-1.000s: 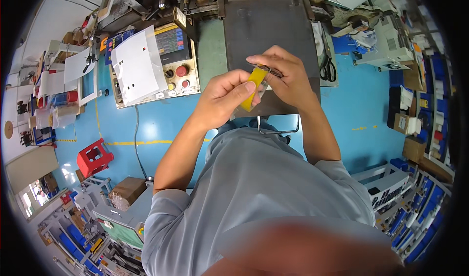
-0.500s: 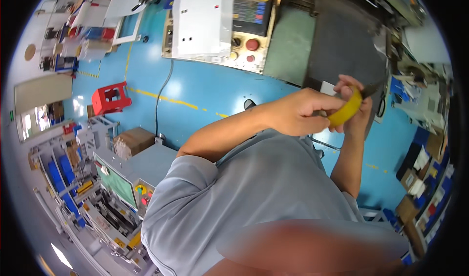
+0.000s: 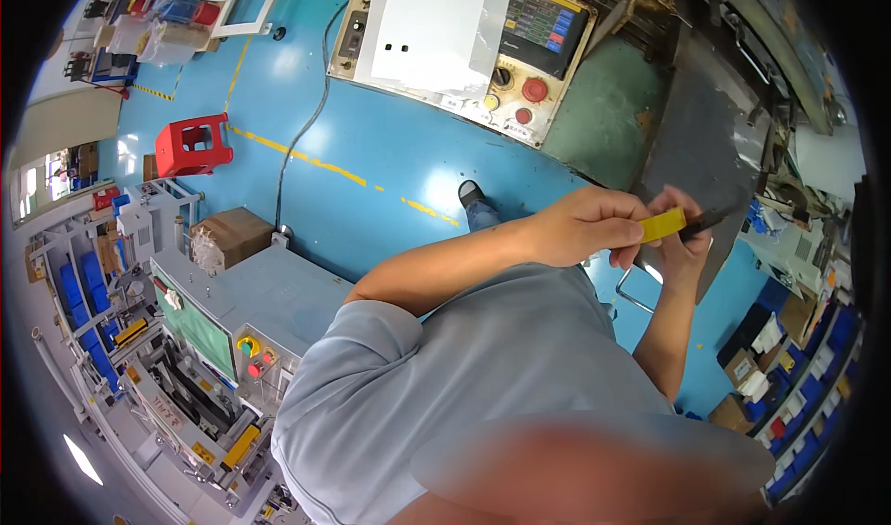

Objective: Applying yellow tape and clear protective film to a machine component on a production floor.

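Note:
In front of my body, over the floor beside the machine, my two hands are close together. My left hand (image 3: 594,228) pinches a piece of yellow tape (image 3: 663,225) between thumb and fingers, with its flat face showing. Against the tape's right end is my right hand (image 3: 685,249), its fingers curled around a dark, slim tool (image 3: 707,222). The tool points to the upper right, over the dark grey machine surface (image 3: 696,135). Blur hides what kind of tool it is.
Ahead stands a control panel (image 3: 520,126) with a screen and buttons, partly covered by a white sheet (image 3: 436,33) with small square holes. A red stool (image 3: 193,146) and a cardboard box (image 3: 237,235) are at left. Bins (image 3: 817,367) line the right.
The yellow tape has gone from a curved band to a straighter, flatter strip. Both hands have come lower in view, and the dark tool shows more clearly. The panel has shifted right in view.

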`<state>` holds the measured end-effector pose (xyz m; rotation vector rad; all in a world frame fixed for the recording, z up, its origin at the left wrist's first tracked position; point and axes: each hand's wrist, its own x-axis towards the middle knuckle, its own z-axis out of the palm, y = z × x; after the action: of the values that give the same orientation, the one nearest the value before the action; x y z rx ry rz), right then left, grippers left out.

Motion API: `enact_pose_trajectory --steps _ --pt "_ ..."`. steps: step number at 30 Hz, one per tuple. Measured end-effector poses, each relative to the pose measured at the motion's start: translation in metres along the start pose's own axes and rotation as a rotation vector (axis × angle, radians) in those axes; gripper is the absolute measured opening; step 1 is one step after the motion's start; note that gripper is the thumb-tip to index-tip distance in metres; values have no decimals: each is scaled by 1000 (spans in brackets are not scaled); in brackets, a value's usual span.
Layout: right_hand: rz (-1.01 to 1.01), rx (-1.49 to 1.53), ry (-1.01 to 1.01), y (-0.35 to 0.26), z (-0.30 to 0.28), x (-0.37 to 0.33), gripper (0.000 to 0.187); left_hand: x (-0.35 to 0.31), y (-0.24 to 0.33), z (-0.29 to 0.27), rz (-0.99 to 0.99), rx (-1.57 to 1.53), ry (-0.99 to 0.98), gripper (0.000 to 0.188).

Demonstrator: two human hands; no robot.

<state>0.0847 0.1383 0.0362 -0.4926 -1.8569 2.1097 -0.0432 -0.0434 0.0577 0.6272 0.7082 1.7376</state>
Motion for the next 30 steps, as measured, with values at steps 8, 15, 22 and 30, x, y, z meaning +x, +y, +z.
enact_pose_trajectory --steps 8,15,22,30 --pt "82 -193 -258 5 40 6 32 -33 27 -60 -298 268 44 21" --pt "189 -101 -255 15 94 24 40 -52 39 -119 -254 137 -18 23" --pt "416 -192 -354 13 133 61 20 -62 42 -167 -90 319 -59 21" --pt "440 -113 -335 12 151 78 15 -60 60 -185 -75 305 -84 17"
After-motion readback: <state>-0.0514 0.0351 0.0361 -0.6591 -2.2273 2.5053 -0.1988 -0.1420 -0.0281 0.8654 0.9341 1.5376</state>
